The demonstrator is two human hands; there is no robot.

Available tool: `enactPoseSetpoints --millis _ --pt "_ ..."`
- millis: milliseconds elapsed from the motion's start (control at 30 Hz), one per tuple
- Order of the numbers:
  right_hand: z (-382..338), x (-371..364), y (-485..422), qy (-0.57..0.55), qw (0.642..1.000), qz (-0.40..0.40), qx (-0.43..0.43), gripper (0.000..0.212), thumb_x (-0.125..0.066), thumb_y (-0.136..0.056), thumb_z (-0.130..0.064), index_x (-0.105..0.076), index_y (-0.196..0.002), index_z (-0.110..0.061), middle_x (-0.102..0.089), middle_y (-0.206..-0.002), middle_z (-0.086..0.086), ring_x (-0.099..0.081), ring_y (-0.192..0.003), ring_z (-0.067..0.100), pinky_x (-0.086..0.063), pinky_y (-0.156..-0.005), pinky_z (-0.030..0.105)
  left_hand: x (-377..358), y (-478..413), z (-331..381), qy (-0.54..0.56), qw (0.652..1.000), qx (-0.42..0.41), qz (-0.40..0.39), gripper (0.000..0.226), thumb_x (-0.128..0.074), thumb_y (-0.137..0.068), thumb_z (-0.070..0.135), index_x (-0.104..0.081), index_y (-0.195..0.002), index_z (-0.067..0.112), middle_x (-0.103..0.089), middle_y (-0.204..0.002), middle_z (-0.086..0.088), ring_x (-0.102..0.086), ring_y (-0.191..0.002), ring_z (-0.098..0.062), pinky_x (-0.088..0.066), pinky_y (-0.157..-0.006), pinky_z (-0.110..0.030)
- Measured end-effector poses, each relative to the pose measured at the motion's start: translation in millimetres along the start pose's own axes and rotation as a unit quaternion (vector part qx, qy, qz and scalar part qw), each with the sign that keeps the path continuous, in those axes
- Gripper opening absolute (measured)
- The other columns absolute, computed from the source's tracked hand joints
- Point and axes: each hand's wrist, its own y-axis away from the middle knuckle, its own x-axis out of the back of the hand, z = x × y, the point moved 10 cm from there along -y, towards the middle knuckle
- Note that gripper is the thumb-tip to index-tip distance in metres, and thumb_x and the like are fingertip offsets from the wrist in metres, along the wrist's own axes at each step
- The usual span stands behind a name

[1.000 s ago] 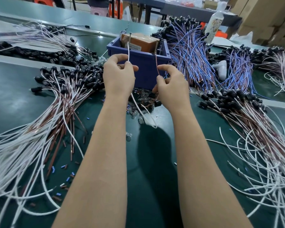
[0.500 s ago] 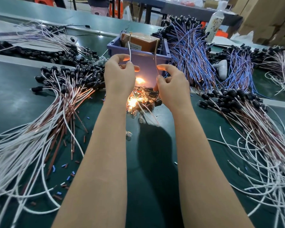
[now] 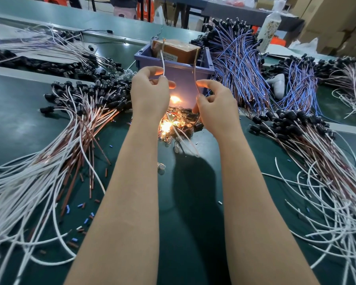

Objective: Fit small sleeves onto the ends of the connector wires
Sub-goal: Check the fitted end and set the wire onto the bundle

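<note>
My left hand (image 3: pixel 150 93) pinches a white wire (image 3: pixel 162 62) that stands upright, its bare tip level with the top of the brown box (image 3: pixel 177 50). My right hand (image 3: pixel 216 103) pinches a brown wire (image 3: pixel 195 75), also upright, its tip at the rim of the blue bin (image 3: pixel 185 68). Both wires run down behind my hands to a small bulb (image 3: pixel 166 126) that glows orange among a heap of clear bulbs on the green mat. Loose brown and blue sleeves (image 3: pixel 84 206) lie scattered on the mat at the lower left.
Bundles of brown and white connector wires (image 3: pixel 56 153) with black sockets fan out left, another bundle (image 3: pixel 317 161) right. Blue and brown wire bundles (image 3: pixel 240 64) lie behind the bin. A white bottle (image 3: pixel 269 27) stands at the back right, and cardboard boxes beyond.
The bulb between my hands has lit up and glows orange on the bin wall. My hands hold the two wire ends raised as before, slightly further apart.
</note>
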Motion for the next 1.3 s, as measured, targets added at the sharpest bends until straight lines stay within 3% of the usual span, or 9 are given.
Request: enactPoseSetpoints --millis 133,200,333,633,733,867,1000,1167,1300 --pt "12.8 0.0 -0.4 -0.109 0.992 -0.01 -0.066 0.021 -0.037 -0.099 -0.014 -0.057 -0.094 -0.012 -0.062 -0.052 0.002 -0.042 -0.033 0.004 -0.037 -0.042 0.018 -0.8 0.0 -3.7 0.024 1.0 0.014 0.003 0.016 -0.045 -0.093 0.007 -0.054 -0.101 0.018 -0.065 -0.071 0.006 -0.05 -0.055 -0.001 -0.041 -0.057 -0.019" --pt "27.9 -11.6 5.9 -0.154 0.974 -0.086 -0.145 0.023 -0.037 -0.096 -0.01 -0.058 -0.09 -0.007 -0.062 -0.046 0.002 -0.035 -0.029 0.007 -0.028 -0.034 0.014 -3.3 -0.1 -3.3 0.015 1.0 0.013 -0.008 0.016 -0.045 -0.091 0.008 -0.055 -0.093 0.02 -0.065 -0.067 0.006 -0.049 -0.049 0.002 -0.038 -0.053 -0.018" --pt "31.9 -40.6 29.4 -0.116 0.937 -0.284 -0.165 0.024 -0.048 -0.085 -0.007 -0.071 -0.079 -0.013 -0.071 -0.068 0.002 -0.04 -0.039 0.008 -0.029 -0.039 0.014 -15.7 3.9 -8.9 -0.038 0.997 0.025 -0.06 0.015 -0.046 -0.089 0.01 -0.056 -0.084 0.02 -0.065 -0.063 0.005 -0.048 -0.04 0.004 -0.036 -0.046 -0.016" --pt "20.4 -71.0 44.0 0.187 0.931 -0.303 -0.077 0.034 -0.073 -0.078 -0.039 -0.058 -0.066 -0.01 -0.056 -0.045 -0.005 -0.048 -0.039 0.004 -0.039 -0.044 0.018 -13.5 14.1 -22.6 -0.055 0.996 0.064 -0.042 0.016 -0.046 -0.088 0.012 -0.054 -0.078 0.023 -0.064 -0.059 0.005 -0.051 -0.053 -0.006 -0.039 -0.056 -0.023" --pt "21.1 -78.3 48.2 0.212 0.932 -0.28 -0.092 0.027 -0.072 -0.079 -0.03 -0.064 -0.091 -0.008 -0.062 -0.084 0.008 -0.057 -0.077 0.023 -0.045 -0.066 0.028 -12.6 17.0 -18.3 -0.047 0.996 0.058 -0.039 0.014 -0.046 -0.088 0.013 -0.054 -0.082 0.022 -0.065 -0.062 0.005 -0.052 -0.056 -0.008 -0.04 -0.061 -0.024" --pt "7.1 -73.2 53.2 0.231 0.944 -0.224 -0.072 0.011 -0.056 -0.086 -0.021 -0.056 -0.092 -0.011 -0.059 -0.097 0.013 -0.056 -0.093 0.032 -0.039 -0.07 0.03 -14.4 20.3 -11.0 -0.022 0.998 0.053 -0.036 0.013 -0.045 -0.088 0.011 -0.055 -0.087 0.02 -0.064 -0.063 0.006 -0.05 -0.051 -0.006 -0.039 -0.053 -0.022" --pt "5.1 -77.4 58.4 0.215 0.948 -0.216 -0.086 0.03 -0.046 -0.093 -0.018 -0.055 -0.121 -0.012 -0.057 -0.127 0.012 -0.053 -0.115 0.031 -0.034 -0.075 0.03 -18.4 25.2 -8.5 -0.024 0.997 0.064 -0.04 0.015 -0.044 -0.09 0.013 -0.053 -0.083 0.024 -0.063 -0.063 0.006 -0.049 -0.052 -0.006 -0.036 -0.043 -0.016" --pt "4.1 -57.2 51.1 0.116 0.981 -0.121 -0.101 0.01 -0.047 -0.091 -0.016 -0.056 -0.093 -0.011 -0.062 -0.109 0.014 -0.056 -0.099 0.033 -0.036 -0.072 0.029 -21.0 32.4 4.4 0.065 0.994 0.063 -0.068 0.017 -0.044 -0.09 0.008 -0.058 -0.089 0.016 -0.061 -0.055 0.007 -0.047 -0.045 -0.002 -0.035 -0.045 -0.016" --pt "5.2 -3.2 39.9 -0.175 0.978 0.032 -0.105 0.002 -0.049 -0.093 -0.008 -0.051 -0.095 -0.008 -0.06 -0.089 0.008 -0.061 -0.081 0.021 -0.049 -0.075 0.035 -48.3 47.5 39.7 0.277 0.928 0.048 -0.245 0.025 -0.04 -0.096 0.011 -0.064 -0.09 0.01 -0.057 -0.053 0.005 -0.045 -0.05 -0.007 -0.036 -0.049 -0.017"
